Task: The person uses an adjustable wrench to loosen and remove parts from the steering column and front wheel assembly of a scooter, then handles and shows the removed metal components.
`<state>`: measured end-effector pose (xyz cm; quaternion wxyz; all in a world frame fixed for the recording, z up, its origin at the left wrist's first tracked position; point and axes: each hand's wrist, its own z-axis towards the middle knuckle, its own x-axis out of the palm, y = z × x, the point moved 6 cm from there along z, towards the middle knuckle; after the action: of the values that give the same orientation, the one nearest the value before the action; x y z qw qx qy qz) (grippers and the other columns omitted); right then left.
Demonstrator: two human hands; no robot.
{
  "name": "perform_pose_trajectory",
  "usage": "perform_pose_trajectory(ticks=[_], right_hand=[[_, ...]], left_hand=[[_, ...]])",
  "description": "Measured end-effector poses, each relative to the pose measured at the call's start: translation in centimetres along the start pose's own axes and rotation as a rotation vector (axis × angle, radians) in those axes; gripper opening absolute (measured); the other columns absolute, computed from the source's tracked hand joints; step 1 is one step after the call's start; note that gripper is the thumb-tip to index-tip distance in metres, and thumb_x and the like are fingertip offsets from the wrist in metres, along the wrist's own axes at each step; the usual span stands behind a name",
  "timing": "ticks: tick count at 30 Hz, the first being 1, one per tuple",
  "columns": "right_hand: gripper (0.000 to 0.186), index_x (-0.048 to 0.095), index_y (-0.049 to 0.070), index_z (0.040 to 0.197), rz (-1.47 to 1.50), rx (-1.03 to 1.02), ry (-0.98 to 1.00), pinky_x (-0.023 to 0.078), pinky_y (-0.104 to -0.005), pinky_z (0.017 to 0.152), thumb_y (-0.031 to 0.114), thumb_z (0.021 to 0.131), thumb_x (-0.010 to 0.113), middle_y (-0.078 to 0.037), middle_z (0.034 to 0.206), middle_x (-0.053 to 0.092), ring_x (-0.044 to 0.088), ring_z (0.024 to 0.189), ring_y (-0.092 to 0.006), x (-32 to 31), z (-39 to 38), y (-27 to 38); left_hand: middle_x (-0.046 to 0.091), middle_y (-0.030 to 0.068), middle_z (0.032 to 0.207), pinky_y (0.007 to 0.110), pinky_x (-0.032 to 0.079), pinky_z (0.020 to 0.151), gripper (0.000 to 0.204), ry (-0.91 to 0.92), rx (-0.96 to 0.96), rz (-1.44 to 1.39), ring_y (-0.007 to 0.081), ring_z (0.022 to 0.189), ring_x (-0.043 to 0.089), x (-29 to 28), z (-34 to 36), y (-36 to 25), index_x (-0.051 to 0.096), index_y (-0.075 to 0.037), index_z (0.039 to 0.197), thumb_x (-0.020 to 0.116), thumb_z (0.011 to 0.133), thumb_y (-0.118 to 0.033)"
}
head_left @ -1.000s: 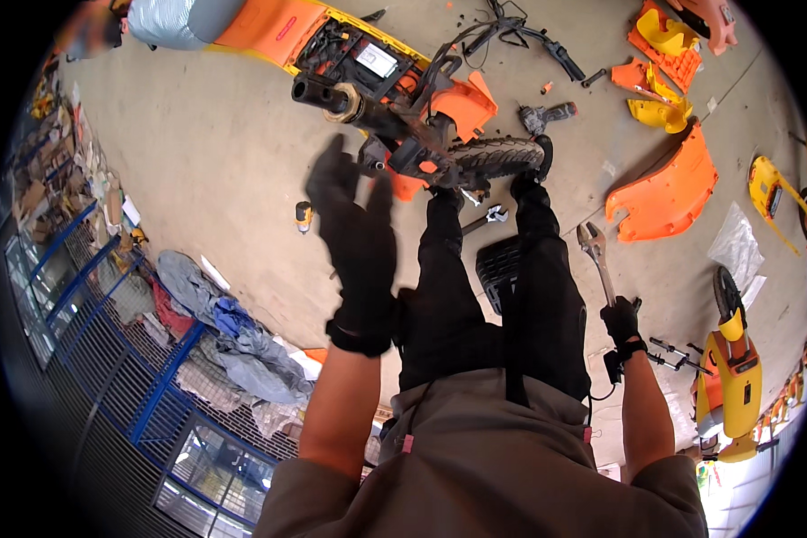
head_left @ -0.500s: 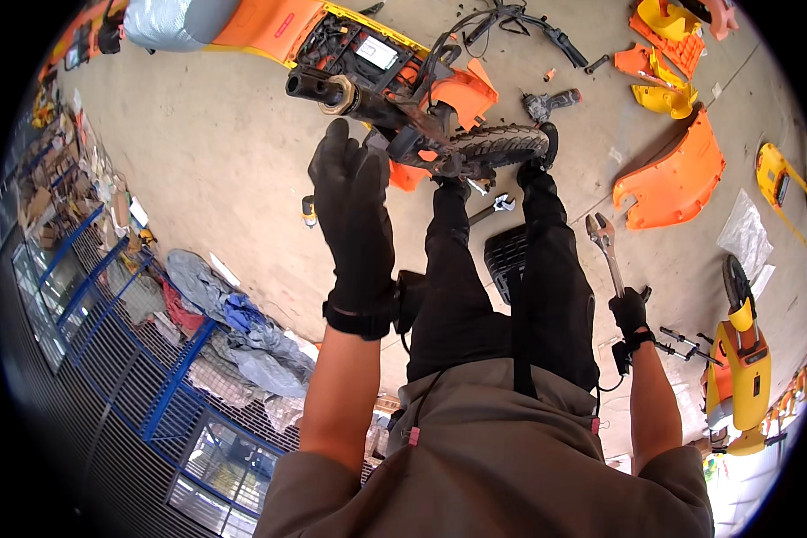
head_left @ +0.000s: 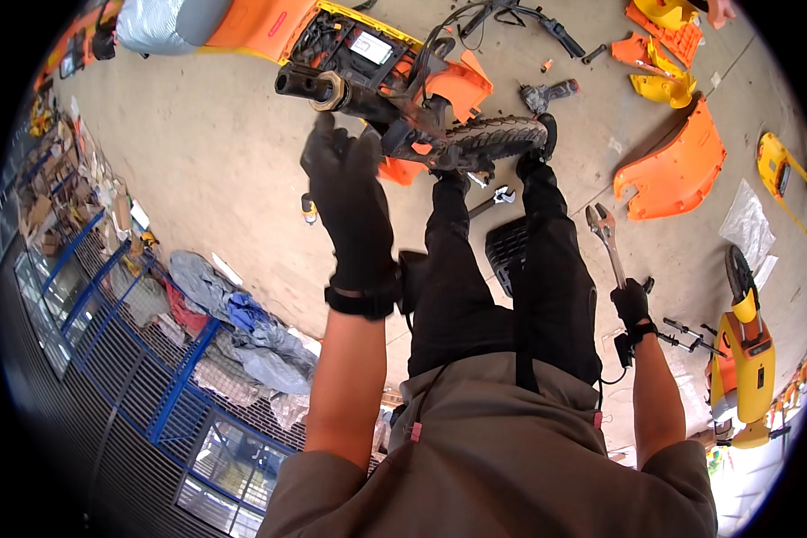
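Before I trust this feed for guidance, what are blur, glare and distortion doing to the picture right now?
Head view: the left hand looks slightly soft and dark, with little detail; head view: the wrench in the right hand is clearer; head view: glare washes out the lower right edge; head view: fisheye bends the blue-framed fence at left.

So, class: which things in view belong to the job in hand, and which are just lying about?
Likely in the job:
wrench in the right hand
dark tube and metal nut near the left hand
treaded tyre

Apparently just lying about:
curved orange panel
clear plastic sheet
yellow shell piece
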<state>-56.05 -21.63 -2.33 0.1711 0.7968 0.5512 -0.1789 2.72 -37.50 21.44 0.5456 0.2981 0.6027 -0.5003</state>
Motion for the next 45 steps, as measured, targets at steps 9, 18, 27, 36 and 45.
perform_pose_trajectory(ticks=[9,18,27,36,45], right_hand=[[0.024,0.058,0.0,0.08,0.025,-0.003,0.031,0.049,-0.0495,0.063,0.022,0.073,0.062,-0.024,0.075,0.063,0.062,0.073,-0.044,0.1,0.4,-0.1],[0.018,0.054,0.002,0.08,-0.005,-0.082,-0.019,0.042,-0.0353,0.038,0.019,0.078,0.062,-0.007,0.056,0.051,0.052,0.042,-0.0196,1.0,0.9,-1.7],[0.026,0.06,0.0,0.084,-0.05,0.026,0.043,0.051,-0.0491,0.069,0.023,0.073,0.06,-0.025,0.081,0.065,0.063,0.079,-0.0442,-0.1,0.3,-0.4],[0.024,0.058,0.0,0.082,-0.033,-0.024,0.025,0.05,-0.0503,0.067,0.022,0.073,0.06,-0.026,0.079,0.063,0.062,0.077,-0.0456,-1.1,0.2,1.2],[0.017,0.055,0.001,0.078,-0.001,-0.145,-0.074,0.043,-0.0366,0.04,0.017,0.077,0.062,-0.008,0.055,0.053,0.053,0.043,-0.0207,1.0,2.1,-1.2]], left_hand=[[0.058,0.0001,0.088,0.021,0.042,0.066,0.045,0.034,-0.539,-0.869,0.0056,0.074,0.05,1.3,3.5,7.1,0.056,0.008,0.123,0.07,0.087,-0.015],[0.058,0.0027,0.083,0.024,0.044,0.059,0.033,0.2,-0.451,-0.639,0.0067,0.068,0.053,0.9,4.1,8.2,0.061,0.004,0.11,0.073,0.084,-0.012],[0.056,0.0065,0.065,0.032,0.044,0.057,0.042,-0.085,-0.433,-0.244,0.0158,0.058,0.052,1.7,4.3,7.1,0.058,0.004,0.08,0.083,0.076,-0.03],[0.061,0.0075,0.088,0.026,0.049,0.063,0.033,0.181,-0.36,-0.573,0.0125,0.07,0.059,0.0,4.5,7.7,0.061,0.002,0.107,0.076,0.083,-0.015],[0.062,0.009,0.086,0.033,0.049,0.067,0.044,0.069,-0.437,-0.235,0.018,0.075,0.059,0.7,4.8,6.8,0.061,0.003,0.105,0.081,0.077,-0.025]])
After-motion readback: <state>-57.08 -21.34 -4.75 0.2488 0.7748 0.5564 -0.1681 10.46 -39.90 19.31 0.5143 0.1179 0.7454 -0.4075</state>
